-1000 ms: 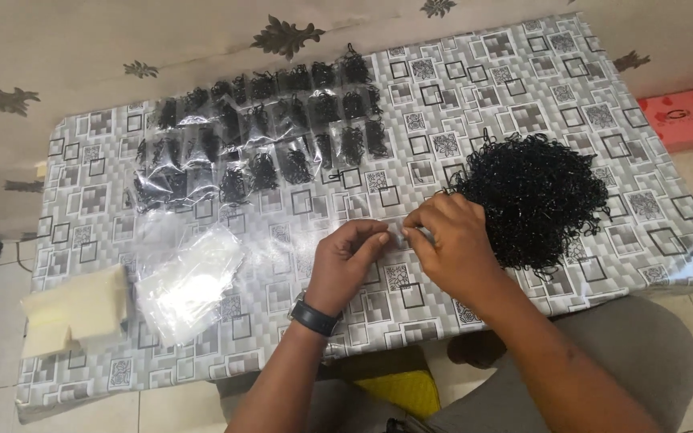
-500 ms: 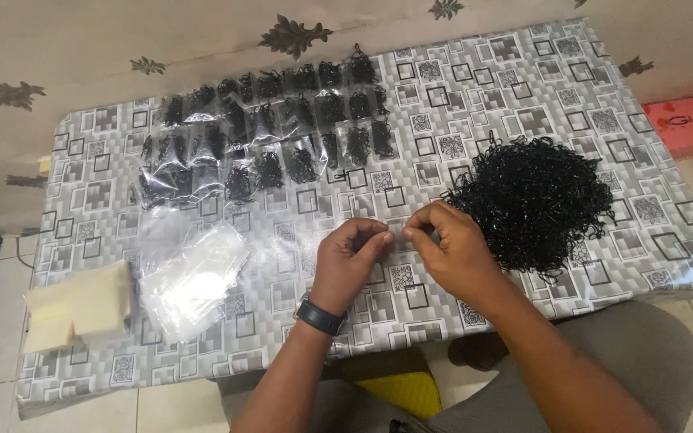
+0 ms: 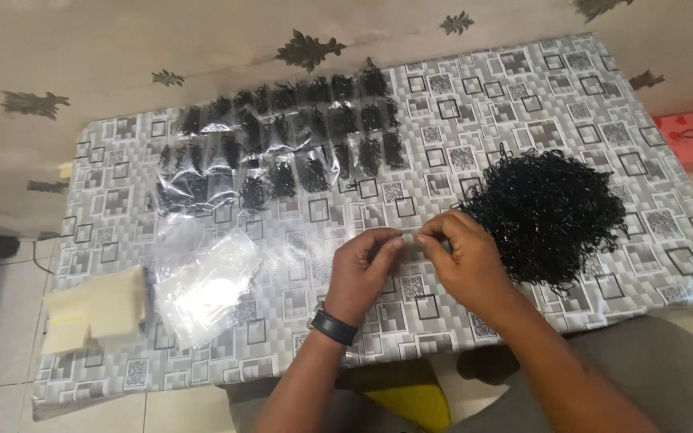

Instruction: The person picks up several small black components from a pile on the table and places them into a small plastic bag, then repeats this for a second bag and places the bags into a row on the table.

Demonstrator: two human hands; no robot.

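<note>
Here, left hand (image 3: 362, 269) and right hand (image 3: 463, 256) meet fingertip to fingertip, pinching what seems a small clear bag (image 3: 409, 238), its long axis lying left-right.

Low tabletop (image 3: 523, 88), grey square-patterned plastic cover.
On it: rows of small clear bags filled with black bits (image 3: 282, 152) at back left; loose heap of black rubber bands (image 3: 547, 212) right; pile of empty clear bags (image 3: 202, 281) and cream paper stack (image 3: 98, 309) front left.

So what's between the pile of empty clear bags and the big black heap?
In the head view, the two hands, left and right, pinching a small clear bag, lie between the empty bags and black heap.
</note>
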